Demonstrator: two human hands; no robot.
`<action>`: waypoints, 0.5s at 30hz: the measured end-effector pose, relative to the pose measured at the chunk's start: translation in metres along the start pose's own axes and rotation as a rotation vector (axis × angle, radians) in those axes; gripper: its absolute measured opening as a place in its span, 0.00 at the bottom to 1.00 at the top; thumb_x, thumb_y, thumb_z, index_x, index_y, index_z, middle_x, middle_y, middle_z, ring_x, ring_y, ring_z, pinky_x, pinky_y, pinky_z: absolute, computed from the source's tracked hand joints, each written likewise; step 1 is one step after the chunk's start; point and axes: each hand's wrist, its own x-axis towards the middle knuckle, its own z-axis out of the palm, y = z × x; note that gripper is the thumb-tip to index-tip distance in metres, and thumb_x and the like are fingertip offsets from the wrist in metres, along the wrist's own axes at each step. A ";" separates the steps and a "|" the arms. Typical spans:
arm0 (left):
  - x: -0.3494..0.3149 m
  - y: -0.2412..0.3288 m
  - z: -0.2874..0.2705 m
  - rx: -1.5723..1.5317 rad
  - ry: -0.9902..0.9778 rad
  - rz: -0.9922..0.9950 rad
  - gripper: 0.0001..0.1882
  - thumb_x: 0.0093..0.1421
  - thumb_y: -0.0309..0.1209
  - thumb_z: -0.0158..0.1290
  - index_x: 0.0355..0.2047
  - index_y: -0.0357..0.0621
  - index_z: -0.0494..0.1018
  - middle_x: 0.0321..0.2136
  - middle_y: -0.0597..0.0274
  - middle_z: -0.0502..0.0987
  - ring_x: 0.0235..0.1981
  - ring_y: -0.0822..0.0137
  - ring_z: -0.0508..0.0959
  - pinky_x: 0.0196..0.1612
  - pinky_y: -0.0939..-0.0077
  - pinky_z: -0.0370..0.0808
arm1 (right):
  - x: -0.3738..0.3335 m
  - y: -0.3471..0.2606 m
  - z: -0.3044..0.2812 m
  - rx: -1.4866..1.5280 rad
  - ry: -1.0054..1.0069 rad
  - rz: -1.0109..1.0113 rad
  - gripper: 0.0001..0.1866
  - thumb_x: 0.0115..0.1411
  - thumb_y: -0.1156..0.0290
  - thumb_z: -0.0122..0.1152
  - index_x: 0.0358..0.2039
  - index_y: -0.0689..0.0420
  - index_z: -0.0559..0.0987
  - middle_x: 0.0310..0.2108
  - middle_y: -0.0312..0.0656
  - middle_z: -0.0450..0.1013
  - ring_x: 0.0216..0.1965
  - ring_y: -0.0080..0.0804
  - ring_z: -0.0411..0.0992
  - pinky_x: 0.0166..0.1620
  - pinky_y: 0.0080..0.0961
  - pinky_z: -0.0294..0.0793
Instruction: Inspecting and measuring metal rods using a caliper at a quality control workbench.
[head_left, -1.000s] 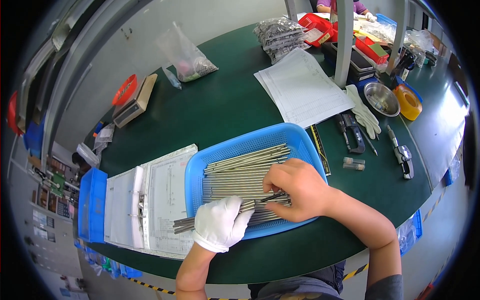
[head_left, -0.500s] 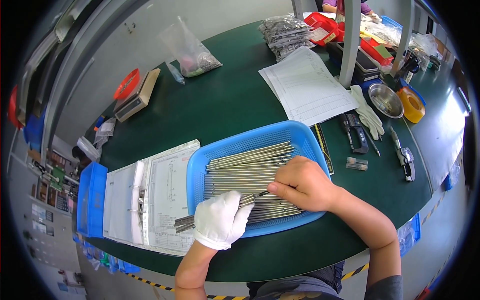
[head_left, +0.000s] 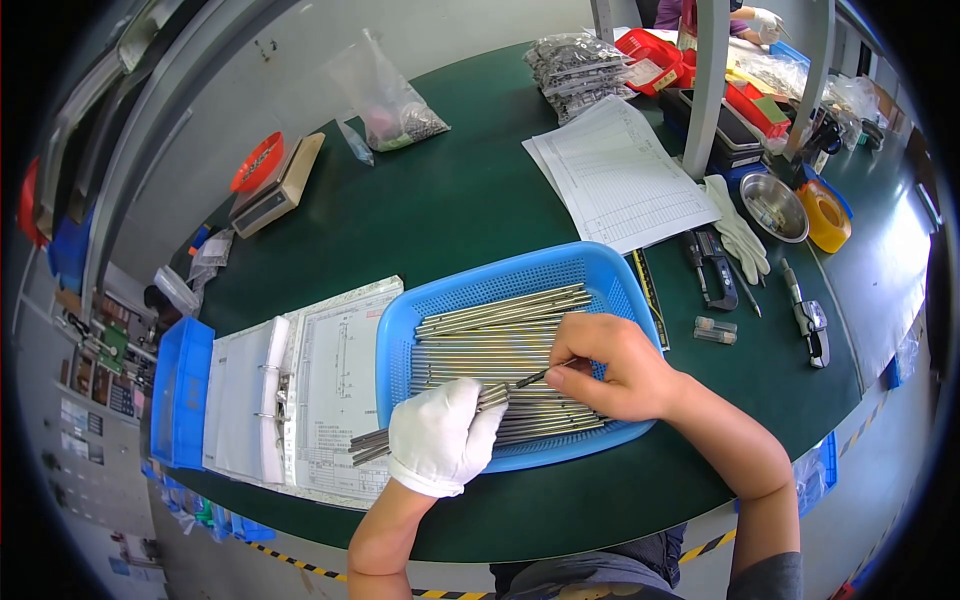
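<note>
My left hand [head_left: 440, 437], in a white glove, is closed around a small bundle of thin metal rods [head_left: 370, 446]. The bundle lies across the near left rim of a blue plastic basket [head_left: 540, 262], its far ends pointing right. Bare, my right hand [head_left: 622, 372] pinches a thin dark pin-like tool [head_left: 530, 379] between thumb and forefinger. The tool's left tip meets the ends of the held rods; whether it sits inside one I cannot tell. Beneath both hands, many loose metal rods [head_left: 480, 352] lie side by side in the basket.
An open ring binder [head_left: 340, 400] and a blue bin [head_left: 183, 395] stand left. Paper sheets [head_left: 630, 180], a micrometer [head_left: 712, 270], a caliper-like gauge [head_left: 808, 320], a white glove [head_left: 738, 230] and a metal bowl [head_left: 773, 207] lie right. A scale [head_left: 278, 185] stands far left. Another person's gloved hand [head_left: 768, 25] shows far right.
My right hand has shifted slightly right, and more of the dark tool shows between it and the rod ends. My left hand keeps its hold. The other person's hand has risen.
</note>
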 end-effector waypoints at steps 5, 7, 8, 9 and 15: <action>0.000 -0.002 0.002 0.026 0.031 0.057 0.12 0.53 0.36 0.57 0.23 0.43 0.68 0.16 0.57 0.72 0.16 0.55 0.74 0.20 0.64 0.70 | -0.001 0.002 -0.001 -0.136 -0.139 0.010 0.10 0.58 0.70 0.59 0.23 0.61 0.76 0.20 0.40 0.69 0.21 0.32 0.66 0.26 0.30 0.65; 0.000 -0.002 0.002 0.019 0.027 0.059 0.12 0.53 0.36 0.57 0.23 0.43 0.69 0.16 0.57 0.72 0.16 0.55 0.74 0.20 0.64 0.70 | 0.001 -0.007 0.002 0.072 -0.001 0.090 0.09 0.56 0.71 0.61 0.23 0.61 0.76 0.22 0.40 0.69 0.22 0.31 0.66 0.26 0.28 0.65; 0.000 -0.003 0.002 0.014 0.022 0.061 0.12 0.53 0.36 0.57 0.24 0.43 0.69 0.16 0.58 0.73 0.16 0.55 0.74 0.19 0.65 0.70 | 0.000 -0.005 0.002 0.071 -0.002 0.091 0.09 0.56 0.71 0.61 0.23 0.61 0.76 0.22 0.40 0.69 0.22 0.31 0.66 0.26 0.28 0.65; 0.000 -0.002 0.002 0.016 0.022 0.061 0.12 0.53 0.36 0.57 0.24 0.43 0.69 0.16 0.58 0.73 0.16 0.55 0.74 0.19 0.65 0.70 | 0.000 -0.002 0.001 0.051 -0.038 0.064 0.08 0.56 0.71 0.62 0.23 0.61 0.76 0.21 0.40 0.69 0.23 0.31 0.67 0.26 0.28 0.65; -0.001 -0.002 0.003 0.033 0.011 0.062 0.12 0.53 0.37 0.56 0.24 0.43 0.69 0.17 0.58 0.73 0.17 0.55 0.75 0.20 0.65 0.70 | 0.001 -0.001 0.006 0.013 -0.008 0.002 0.07 0.55 0.71 0.63 0.25 0.60 0.76 0.21 0.39 0.69 0.24 0.31 0.67 0.26 0.27 0.66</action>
